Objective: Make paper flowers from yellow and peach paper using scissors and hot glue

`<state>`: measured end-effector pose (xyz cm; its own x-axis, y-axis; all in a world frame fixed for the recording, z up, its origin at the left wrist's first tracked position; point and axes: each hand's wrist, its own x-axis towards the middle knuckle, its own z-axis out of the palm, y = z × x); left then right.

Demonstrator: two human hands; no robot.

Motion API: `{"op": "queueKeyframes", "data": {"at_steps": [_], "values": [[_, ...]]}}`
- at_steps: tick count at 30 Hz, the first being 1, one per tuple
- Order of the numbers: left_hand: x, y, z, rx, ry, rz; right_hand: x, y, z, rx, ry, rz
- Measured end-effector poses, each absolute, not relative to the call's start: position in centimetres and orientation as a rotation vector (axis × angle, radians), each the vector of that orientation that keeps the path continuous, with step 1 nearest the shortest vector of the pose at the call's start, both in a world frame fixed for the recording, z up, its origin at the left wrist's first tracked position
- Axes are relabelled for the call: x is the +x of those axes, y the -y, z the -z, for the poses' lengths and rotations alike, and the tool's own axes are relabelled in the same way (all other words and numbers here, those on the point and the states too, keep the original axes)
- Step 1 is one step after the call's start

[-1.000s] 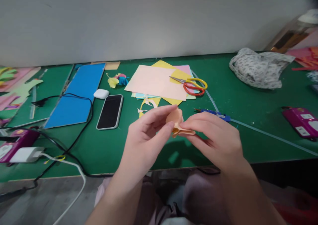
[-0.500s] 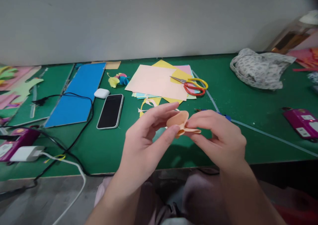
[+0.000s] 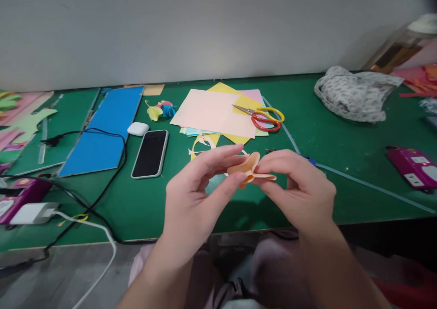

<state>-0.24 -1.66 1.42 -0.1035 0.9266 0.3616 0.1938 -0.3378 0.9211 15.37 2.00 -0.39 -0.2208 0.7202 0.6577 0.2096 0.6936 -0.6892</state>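
A folded orange paper piece [image 3: 250,165] with rounded petals is held in the air between both hands, above the near part of the green table [image 3: 344,195]. My left hand [image 3: 201,190] pinches its left side, thumb in front and fingers behind. On the right side, my right hand [image 3: 297,181] grips it between thumb and fingertips. Behind the hands lie a stack of coloured paper [image 3: 211,111] and, on top of it, scissors [image 3: 264,118] with one yellow and one red handle. Thin paper scraps [image 3: 203,140] are just beyond my left fingers.
Left of the hands are a phone [image 3: 150,154], a white case [image 3: 138,128], a blue board [image 3: 105,127], small paper flowers [image 3: 160,110] and black and white cables. Patterned cloth [image 3: 355,95] and a purple power strip [image 3: 411,168] lie at the right.
The rounded petal near my left thumb looks narrower and more folded. Both hands keep their hold, and the whole view has shifted slightly.
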Motion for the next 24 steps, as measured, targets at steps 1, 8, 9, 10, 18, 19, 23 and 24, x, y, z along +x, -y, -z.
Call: {"op": "queueKeyframes", "data": {"at_steps": [1, 8, 9, 10, 18, 19, 23, 24], "values": [[-0.2, 1.7, -1.4, 1.547, -1.25, -1.498, 15.4, -2.0, 0.4, -0.747, 1.768, -0.559], [1.0, 1.7, -1.8, 1.515, -1.375, -1.636, 15.3, -2.0, 0.4, -0.741, 1.761, -0.544], [1.1, 1.7, -1.8, 1.527, -1.387, -1.631, 15.3, -2.0, 0.3, -0.743, 1.761, -0.547], [1.0, 1.6, -1.9, 1.538, -1.392, -1.625, 15.4, -2.0, 0.3, -0.746, 1.762, -0.547], [-0.3, 1.5, -1.1, 1.657, -1.169, -1.431, 15.2, -1.6, 0.3, -0.857, 1.683, -0.637], [-0.2, 1.4, -1.0, 1.636, -1.154, -1.441, 15.2, -1.5, 0.3, -0.882, 1.667, -0.653], [0.3, 1.4, -1.0, 1.596, -1.174, -1.462, 15.1, -1.3, 0.4, -0.94, 1.665, -0.66], [0.4, 1.4, -1.0, 1.597, -1.192, -1.463, 15.1, -1.3, 0.4, -0.942, 1.67, -0.662]]}}
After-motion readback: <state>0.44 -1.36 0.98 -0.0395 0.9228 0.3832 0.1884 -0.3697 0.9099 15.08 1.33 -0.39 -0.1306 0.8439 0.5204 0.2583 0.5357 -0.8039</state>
